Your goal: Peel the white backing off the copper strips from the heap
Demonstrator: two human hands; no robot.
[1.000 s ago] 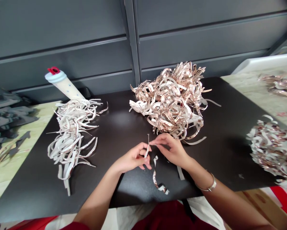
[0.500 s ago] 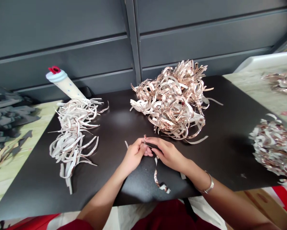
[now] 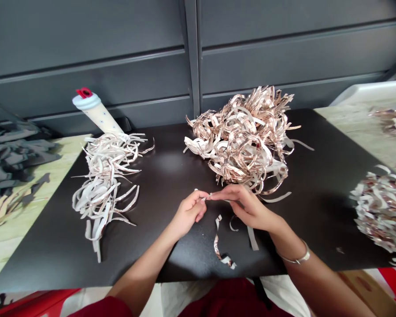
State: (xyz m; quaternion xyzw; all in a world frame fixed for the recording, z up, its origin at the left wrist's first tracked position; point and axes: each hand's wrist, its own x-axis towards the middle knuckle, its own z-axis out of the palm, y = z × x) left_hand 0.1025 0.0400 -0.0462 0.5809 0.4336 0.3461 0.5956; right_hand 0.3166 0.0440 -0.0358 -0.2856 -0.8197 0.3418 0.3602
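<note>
My left hand (image 3: 187, 213) pinches a thin white strip (image 3: 204, 199) between thumb and fingers, over the front middle of the black table. My right hand (image 3: 247, 207) meets it from the right, with its fingertips closed at the strip beside the left fingertips. Part of the strip is hidden behind the fingers. Below the hands lies a twisted strip (image 3: 216, 244), rose-gold and white. A short pale strip (image 3: 252, 238) and a small curled piece (image 3: 231, 224) lie by my right hand.
On the black table (image 3: 164, 171), a large tangle of rose-gold and white strips (image 3: 244, 136) sits at the back and a row of strips (image 3: 103, 176) on the left. A white bottle with red top (image 3: 101, 115) tilts behind them. Another strip pile (image 3: 383, 211) stands at right.
My right hand has shifted right and its fingers have straightened toward the left hand. The strip, upright before, now lies flatter between the fingertips. The view has shifted slightly.
</note>
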